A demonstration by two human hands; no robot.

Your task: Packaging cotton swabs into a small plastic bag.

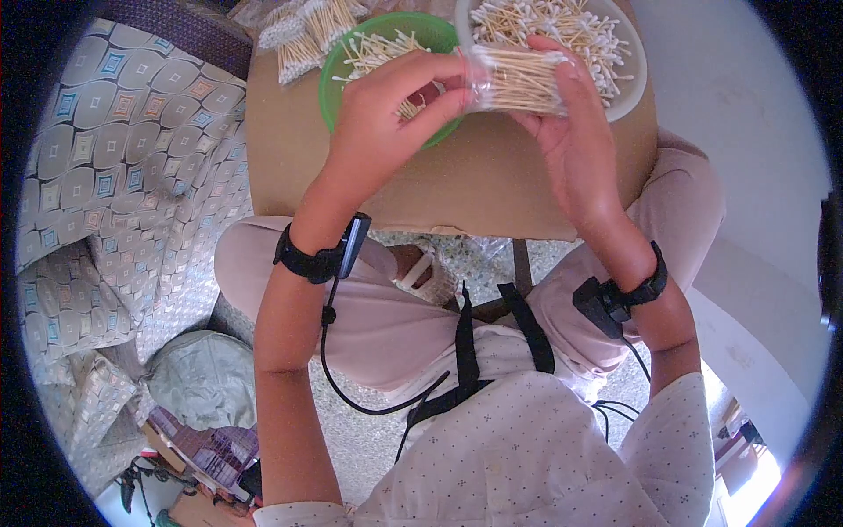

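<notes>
A clear plastic bag of cotton swabs (pixel 520 81) is held between both hands above the cardboard surface. My left hand (pixel 391 110) pinches the bag's left end between thumb and fingers. Around the right end, my right hand (pixel 575 132) is closed, its thumb on the front and its fingers behind. The swabs inside lie roughly sideways, with white tips at both ends. Behind my left hand stands a green basket (pixel 327 83) with loose swabs (pixel 382 51). Behind the bag and my right hand is a white bowl (pixel 639 66) heaped with loose swabs (pixel 549 22).
Several filled swab bags (pixel 307 35) lie at the far left of the cardboard-topped table (pixel 500 180). A patterned sofa (pixel 123 167) stands to the left. Cables run from straps on both my wrists. A grey-green sack (pixel 202 378) rests on the floor at lower left.
</notes>
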